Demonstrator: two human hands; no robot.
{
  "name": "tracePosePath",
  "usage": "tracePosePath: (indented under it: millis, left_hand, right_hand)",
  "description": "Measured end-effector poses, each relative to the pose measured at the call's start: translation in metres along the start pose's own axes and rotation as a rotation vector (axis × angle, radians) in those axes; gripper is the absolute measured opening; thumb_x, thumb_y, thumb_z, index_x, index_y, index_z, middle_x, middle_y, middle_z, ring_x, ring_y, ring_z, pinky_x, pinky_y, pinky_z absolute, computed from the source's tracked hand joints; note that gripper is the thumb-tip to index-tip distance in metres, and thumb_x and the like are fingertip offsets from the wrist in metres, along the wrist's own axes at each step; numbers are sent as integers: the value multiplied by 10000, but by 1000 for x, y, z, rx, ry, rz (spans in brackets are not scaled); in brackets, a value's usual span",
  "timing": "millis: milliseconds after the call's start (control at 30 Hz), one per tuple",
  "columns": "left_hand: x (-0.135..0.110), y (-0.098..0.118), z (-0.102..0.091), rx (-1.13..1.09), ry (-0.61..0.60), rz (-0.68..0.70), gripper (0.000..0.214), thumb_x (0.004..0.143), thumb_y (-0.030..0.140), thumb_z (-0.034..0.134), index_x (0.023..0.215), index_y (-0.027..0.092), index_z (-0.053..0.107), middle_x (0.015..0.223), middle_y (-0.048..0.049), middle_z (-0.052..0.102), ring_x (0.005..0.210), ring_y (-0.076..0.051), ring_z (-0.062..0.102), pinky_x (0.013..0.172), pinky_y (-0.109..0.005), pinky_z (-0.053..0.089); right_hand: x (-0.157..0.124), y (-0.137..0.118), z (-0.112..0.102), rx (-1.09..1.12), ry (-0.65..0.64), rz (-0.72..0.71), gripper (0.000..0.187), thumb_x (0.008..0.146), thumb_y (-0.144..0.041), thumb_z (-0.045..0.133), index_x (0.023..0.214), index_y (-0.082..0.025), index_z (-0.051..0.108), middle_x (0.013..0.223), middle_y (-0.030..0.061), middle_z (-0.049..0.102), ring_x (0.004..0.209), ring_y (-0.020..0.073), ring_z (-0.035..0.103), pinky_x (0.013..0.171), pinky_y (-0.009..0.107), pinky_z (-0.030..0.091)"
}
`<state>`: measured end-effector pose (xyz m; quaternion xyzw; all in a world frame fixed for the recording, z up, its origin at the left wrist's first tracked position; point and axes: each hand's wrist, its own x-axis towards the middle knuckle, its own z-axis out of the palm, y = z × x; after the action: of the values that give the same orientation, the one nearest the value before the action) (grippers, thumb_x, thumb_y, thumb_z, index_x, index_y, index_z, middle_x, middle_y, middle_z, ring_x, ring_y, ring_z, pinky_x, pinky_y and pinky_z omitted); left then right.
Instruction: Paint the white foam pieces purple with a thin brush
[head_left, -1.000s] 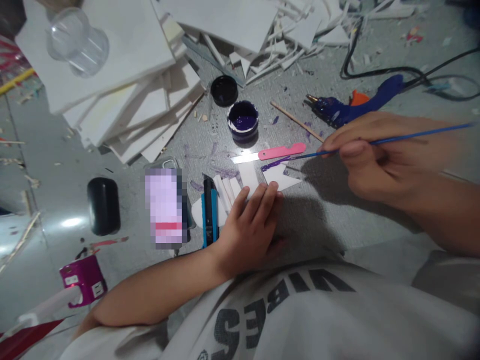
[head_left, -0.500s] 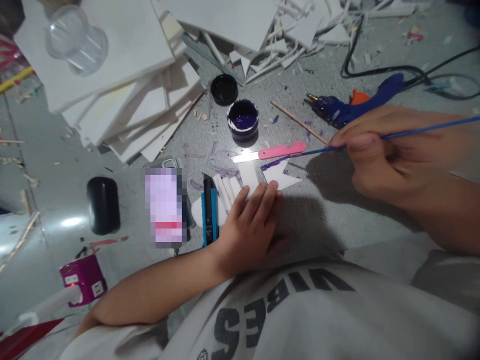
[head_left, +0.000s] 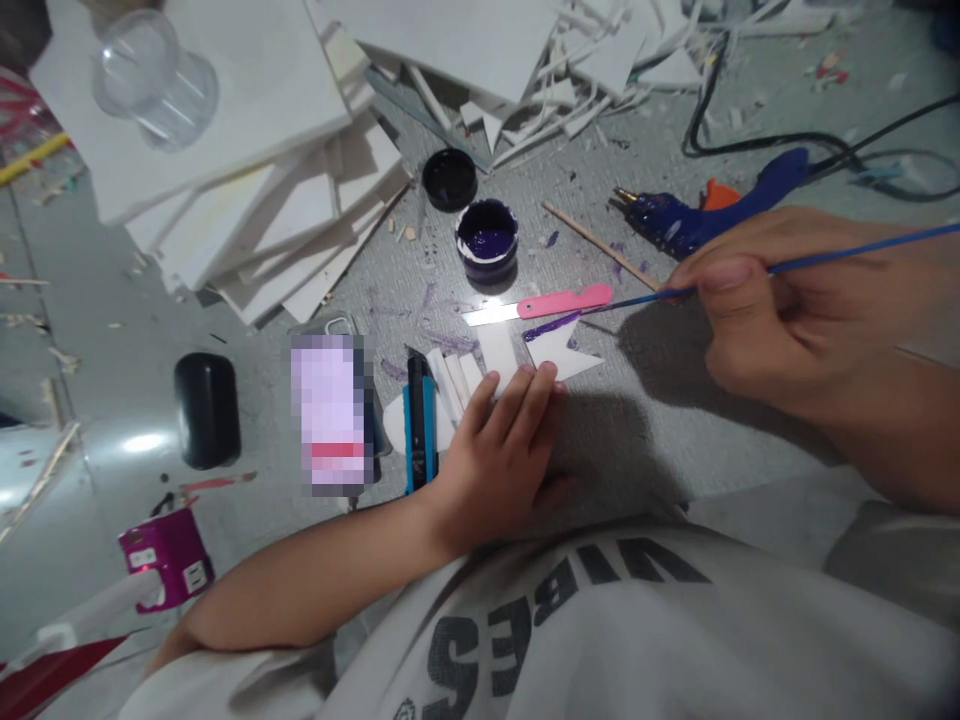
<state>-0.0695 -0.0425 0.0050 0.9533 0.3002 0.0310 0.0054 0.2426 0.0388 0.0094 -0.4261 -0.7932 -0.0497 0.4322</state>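
We wear a pale shirt (head_left: 637, 650) bearing 5 large dark letters (head_left: 510, 645), VIBES, with 1 small dark mark (head_left: 406, 710) beside the S.

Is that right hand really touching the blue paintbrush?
Touching. The head view shows the blue paintbrush pinched in the right hand, its handle sticking out on both sides.

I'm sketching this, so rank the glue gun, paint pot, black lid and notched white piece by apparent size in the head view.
Glue gun, partly hidden
Paint pot
Black lid and notched white piece: too alike
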Motion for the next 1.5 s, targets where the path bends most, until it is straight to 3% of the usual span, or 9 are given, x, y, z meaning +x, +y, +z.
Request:
tracePosePath:
  millis: [133, 333, 533, 700, 967, 1167, 1233, 1333, 1500]
  left_hand:
    - [0, 0, 0, -10, 3, -1, 895, 1186, 709, 664, 1742, 8, 695, 1839, -272, 674, 1650, -423, 676, 1423, -555, 466]
    - [-1, 0, 1, -20, -17, -3, 909, 1187, 722, 667, 1773, 27, 678, 1882, -265, 635, 1689, -427, 649, 1438, -555, 460]
    - [0, 0, -1, -35, -28, -1, 909, 1189, 700, 662, 1780, 9, 662, 1882, -273, 633, 1683, -435, 643, 1443, -564, 432]
    - [0, 0, -2, -35, -56, -4, 935, 1176, 708, 683, 1794, 7, 644, 1899, -267, 615, 1689, -440, 635, 1454, -561, 417]
    - [-1, 1, 1, -39, -51, -17, 942, 1176, 722, 684, 1803, 21, 633, 1903, -266, 609, 1707, -435, 615, 1465, -557, 395]
    - [-2, 2, 6, -26, -56, -15, 993, 1138, 747, 713, 1821, 32, 613, 1921, -255, 595, 1733, -427, 591, 1480, -556, 413]
    - [-3, 2, 10, -20, -21, -10, 993, 1141, 752, 699, 1815, 27, 618, 1915, -259, 602, 1730, -423, 601, 1478, -563, 422]
    - [-4, 1, 15, -37, -1, -7, 978, 1165, 733, 662, 1830, 19, 595, 1928, -263, 586, 1757, -421, 586, 1482, -578, 430]
    - [-2, -1, 14, -71, -3, 8, 939, 1186, 683, 661, 1828, 2, 583, 1921, -277, 590, 1763, -414, 604, 1474, -589, 451]
  right_hand:
    - [2, -6, 4, 164, -44, 0, 211, 1195, -281, 726, 1008, -280, 823, 855, -7, 873, 813, 196, 893, 671, 338, 657]
    - [1, 1, 7, 141, -112, -50, 198, 1200, -288, 717, 1030, -273, 817, 869, 2, 890, 771, 188, 871, 634, 347, 592]
    - [-7, 9, 5, -14, 31, 33, 248, 1168, -412, 760, 975, -303, 872, 788, 1, 852, 687, 221, 800, 609, 406, 526]
    - [-5, 4, 2, 4, 30, 58, 243, 1164, -390, 763, 972, -297, 880, 781, 7, 845, 687, 202, 801, 624, 377, 556]
    - [0, 3, 12, 318, -60, 100, 380, 1182, -524, 764, 906, -284, 866, 693, 38, 801, 630, 186, 790, 593, 330, 619]
    - [2, -4, 32, 546, 99, 46, 185, 1144, -417, 819, 1038, -282, 886, 697, 16, 791, 492, 171, 718, 469, 288, 572]
    - [7, -5, 37, 559, 251, 95, 291, 1132, -489, 845, 934, -276, 835, 698, 10, 787, 377, 131, 602, 370, 260, 462]
    - [22, -9, 37, 468, 357, 180, 405, 1126, -586, 849, 884, -266, 795, 704, 14, 783, 367, 130, 594, 356, 267, 435]
    - [65, -19, 34, 368, 211, 35, 298, 1171, -453, 776, 945, -271, 843, 707, 2, 777, 513, 158, 705, 484, 314, 512]
